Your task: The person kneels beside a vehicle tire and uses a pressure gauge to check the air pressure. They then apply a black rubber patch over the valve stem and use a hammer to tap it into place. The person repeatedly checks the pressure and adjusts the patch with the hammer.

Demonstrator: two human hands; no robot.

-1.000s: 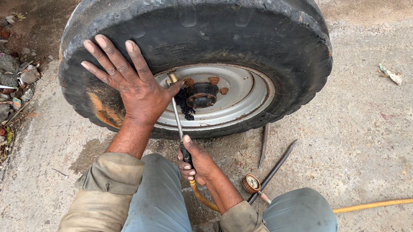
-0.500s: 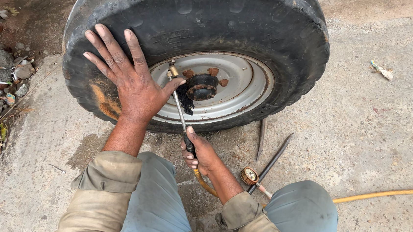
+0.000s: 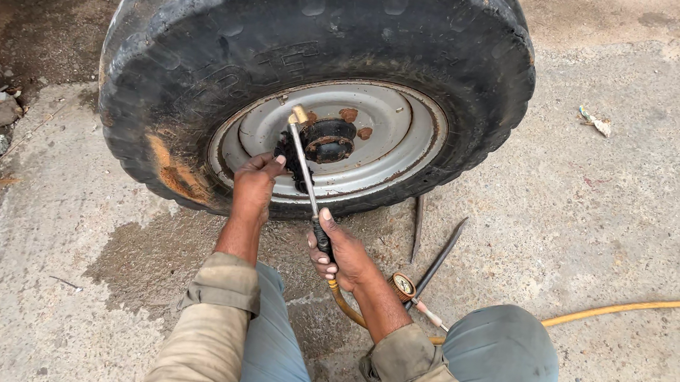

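Nearest, right hand wrapped tight around black grip of tyre inflator wand, round pressure gauge and yellow hose trailing behind. Farther, left hand curled, fingertips touching thin metal stem. Brass tip pressed at grey steel rim, rusty hub, inside cracked, worn black tyre on rough concrete.

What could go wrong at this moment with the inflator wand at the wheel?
The brass tip of the wand could slip, since the right hand grips only its far end. The left hand rests on the rusty rim beside the wand and could get scraped. The yellow hose and loose rods on the ground could snag the person's legs.
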